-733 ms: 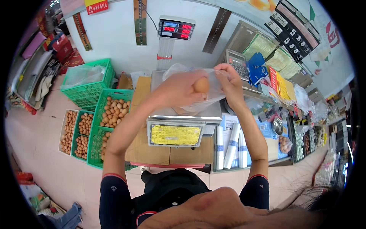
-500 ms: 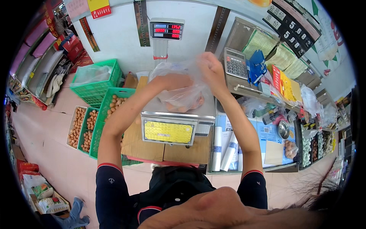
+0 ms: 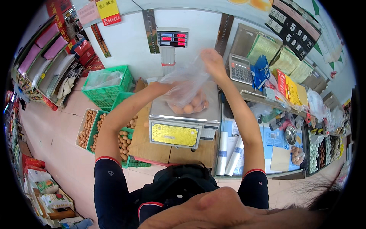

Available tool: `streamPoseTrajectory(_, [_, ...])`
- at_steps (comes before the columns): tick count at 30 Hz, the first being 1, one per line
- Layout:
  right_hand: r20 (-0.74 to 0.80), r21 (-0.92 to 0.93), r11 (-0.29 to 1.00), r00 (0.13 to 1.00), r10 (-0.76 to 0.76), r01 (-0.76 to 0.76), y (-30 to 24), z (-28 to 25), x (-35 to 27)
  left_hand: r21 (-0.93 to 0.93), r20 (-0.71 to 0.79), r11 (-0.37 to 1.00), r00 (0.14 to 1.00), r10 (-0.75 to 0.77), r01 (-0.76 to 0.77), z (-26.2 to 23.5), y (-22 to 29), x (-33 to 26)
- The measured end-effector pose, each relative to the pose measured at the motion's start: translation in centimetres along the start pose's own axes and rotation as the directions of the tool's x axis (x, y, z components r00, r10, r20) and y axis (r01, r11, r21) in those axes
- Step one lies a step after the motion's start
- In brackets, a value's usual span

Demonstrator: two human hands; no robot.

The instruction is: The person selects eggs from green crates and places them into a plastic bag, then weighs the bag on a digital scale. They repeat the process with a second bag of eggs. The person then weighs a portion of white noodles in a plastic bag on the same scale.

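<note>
A clear plastic bag (image 3: 190, 86) of brown eggs (image 3: 188, 108) rests on the metal platform of a weighing scale (image 3: 185, 119), in front of me. Above and right of the eggs, my right hand (image 3: 213, 61) is closed on the bag's upper part and draws it up into a stretched neck. My left hand (image 3: 166, 88) is at the left side of the bag, near its neck. Film covers its fingers, so their grip is hidden. Behind the platform, the scale's lit display (image 3: 172, 37) stands on a post.
Left of the scale's wooden stand (image 3: 152, 147) are green crates (image 3: 124, 150) of eggs and a white box (image 3: 87, 128) of eggs. A calculator (image 3: 240, 68) lies on the right-hand shelf. Below it are plastic bag rolls (image 3: 233, 156) and a metal bowl (image 3: 290, 135).
My left hand has drawn back left from over the eggs. The bag's neck is stretched taller toward my right hand, and the eggs show more clearly. The whole view has shifted slightly.
</note>
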State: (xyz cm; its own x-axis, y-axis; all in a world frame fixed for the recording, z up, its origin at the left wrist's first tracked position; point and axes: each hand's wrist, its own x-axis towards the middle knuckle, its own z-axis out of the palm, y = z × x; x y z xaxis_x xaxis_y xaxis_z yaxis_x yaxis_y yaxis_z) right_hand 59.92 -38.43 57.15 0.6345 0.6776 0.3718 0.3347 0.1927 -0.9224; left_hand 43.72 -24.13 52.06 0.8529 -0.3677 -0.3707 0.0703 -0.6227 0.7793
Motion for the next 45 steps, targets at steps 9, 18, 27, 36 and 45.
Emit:
streamPoseTrajectory(9, [0.049,0.028,0.987,0.986,0.159,-0.161,1.9,-2.7,-1.7,0.119,-0.477,0.991,0.872,0.110,-0.060,-6.3,3.1,-7.6])
streamPoseTrajectory(18, [0.044,0.264,0.953,0.989,0.144,-0.151,3.7,-1.6,-5.8,0.043,-0.950,0.991,0.301,0.079,-0.125,7.7,-5.9,-9.2])
streamPoseTrajectory(27, [-0.004,0.370,0.919,0.989,0.148,-0.136,4.0,-0.6,-7.0,-0.062,-0.998,0.946,-0.002,-0.065,0.319,20.5,-7.6,-3.5])
streamPoseTrajectory(36, [-0.016,0.306,0.943,0.990,0.141,-0.129,4.7,-1.6,-8.3,-0.216,-0.974,0.966,-0.100,-0.203,0.145,24.7,-13.1,-3.2])
streamPoseTrajectory(45, [-0.063,0.246,0.957,0.983,0.172,-0.152,4.6,-1.7,-10.2,-0.371,-0.904,0.875,-0.094,-0.417,-0.311,23.8,-15.5,-1.8])
